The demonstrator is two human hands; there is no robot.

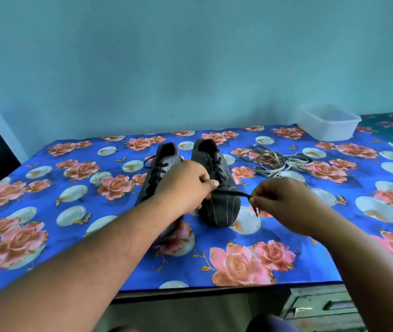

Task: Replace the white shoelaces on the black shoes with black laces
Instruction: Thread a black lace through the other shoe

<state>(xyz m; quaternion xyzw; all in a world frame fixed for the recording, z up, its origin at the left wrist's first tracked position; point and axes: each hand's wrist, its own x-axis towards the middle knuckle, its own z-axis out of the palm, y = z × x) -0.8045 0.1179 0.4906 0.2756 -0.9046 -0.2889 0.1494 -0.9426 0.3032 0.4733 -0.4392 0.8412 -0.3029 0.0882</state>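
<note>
Both hands pinching the black lace (232,193) pulled tight btw them, left hand (186,185) over the shoes (219,207), right hand (284,200) just beside; white laces (277,162) piled on the surface (95,236) nearby

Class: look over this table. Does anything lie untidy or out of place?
Only the white laces, dumped in a loose tangle on the floral cloth right of the shoes, outside the empty plastic tub. Nothing looks spilled or damaged.

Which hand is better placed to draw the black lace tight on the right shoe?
Probably the right hand: it pinches the black lace near its free end, while the left hand holds it nearer the right shoe.
</note>
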